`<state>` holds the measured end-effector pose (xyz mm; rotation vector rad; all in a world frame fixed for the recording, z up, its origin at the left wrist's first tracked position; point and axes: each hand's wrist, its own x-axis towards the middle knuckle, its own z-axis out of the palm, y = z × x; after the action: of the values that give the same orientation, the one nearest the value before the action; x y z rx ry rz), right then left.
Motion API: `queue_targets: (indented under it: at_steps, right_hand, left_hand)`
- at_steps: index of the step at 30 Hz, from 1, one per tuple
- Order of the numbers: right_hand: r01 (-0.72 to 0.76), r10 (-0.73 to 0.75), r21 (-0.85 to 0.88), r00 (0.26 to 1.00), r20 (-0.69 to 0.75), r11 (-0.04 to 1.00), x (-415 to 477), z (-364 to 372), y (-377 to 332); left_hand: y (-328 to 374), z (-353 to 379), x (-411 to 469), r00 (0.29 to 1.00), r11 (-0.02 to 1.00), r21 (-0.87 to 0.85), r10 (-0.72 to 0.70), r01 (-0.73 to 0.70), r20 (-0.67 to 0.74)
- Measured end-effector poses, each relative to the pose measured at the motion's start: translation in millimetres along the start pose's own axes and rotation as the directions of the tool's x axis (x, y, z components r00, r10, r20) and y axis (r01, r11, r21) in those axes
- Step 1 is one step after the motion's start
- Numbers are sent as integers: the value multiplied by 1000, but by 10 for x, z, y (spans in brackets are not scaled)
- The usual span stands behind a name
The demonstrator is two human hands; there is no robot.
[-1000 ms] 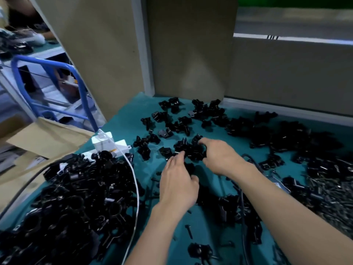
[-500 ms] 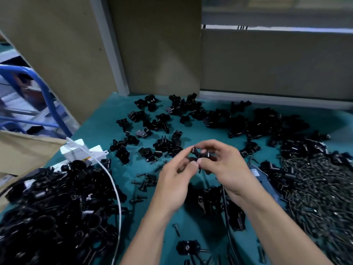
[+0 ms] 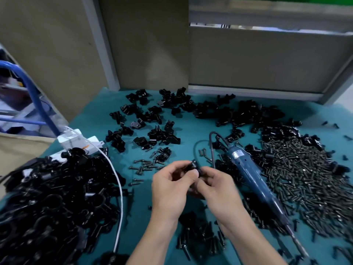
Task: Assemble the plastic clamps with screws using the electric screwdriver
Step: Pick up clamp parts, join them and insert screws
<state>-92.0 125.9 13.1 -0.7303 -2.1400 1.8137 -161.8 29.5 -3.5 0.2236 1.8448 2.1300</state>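
Currently a black clamp piece [image 3: 194,166] is being pinched at the fingertips of both grips, above the bench [image 3: 191,134], centre of view. Left grip [image 3: 170,190] is being curled round its left side, right grip [image 3: 219,190] round its right side. Whether a screw is being seated in it cannot be told, too dark. Electric screwdriver [image 3: 248,169] is being left lying on the bench just right of the right grip, untouched. Its long axis is running from bit, near-right, to cord end, far-left. Judged: right grip is nearer, so the pickup is best done by it. Loose screws [image 3: 145,165] are lying just beyond the left grip, screw heap [image 3: 305,180] right of the screwdriver, spare clamp parts [image 3: 152,119] being spread farthest back.
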Motion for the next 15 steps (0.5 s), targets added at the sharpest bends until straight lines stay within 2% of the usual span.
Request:
queue_targets:
  at_steps: [2,4,5,7,8,9,11,12,14,15]
  right_hand:
    - [81,-110,-187,982,-151,979,-32,-14,32]
    - [168,-305,-446,918,-255,879,-69,-28,24]
    - [236,-438,-575,866,-241,783,-73,-39,22]
    - [352,-648,-762,753,-115,544,-85,-47,10]
    - [378,-696,-798,714,-72,470,-82,-54,-12]
    - [395,-711,-807,701,-44,440,-68,-77,-38]
    - [405,-664,-794,748,3,453,-47,-128,-60]
    - [401,-591,-757,806,24,515,-36,-172,-85]
    - [295,-347,-614,937,36,732,5,-377,-213]
    - [240,-282,-539,959,5,807,56,-537,-293]
  left_hand:
    - [-9,-51,-16,999,992,118,31,-33,19]
    - [5,-110,-22,996,934,349,62,-79,60]
    - [11,-129,-26,993,884,458,57,-98,103]
    - [81,-96,-32,985,819,563,12,-109,173]
    - [110,-65,-26,980,807,583,-29,-93,196]
    - [146,-29,-25,973,798,601,-98,-48,208]
    - [166,21,19,937,811,579,-264,87,229]
    - [159,43,36,911,843,517,-320,149,260]
    - [177,68,59,893,916,326,-336,235,300]
    - [184,61,89,899,932,250,-330,262,289]
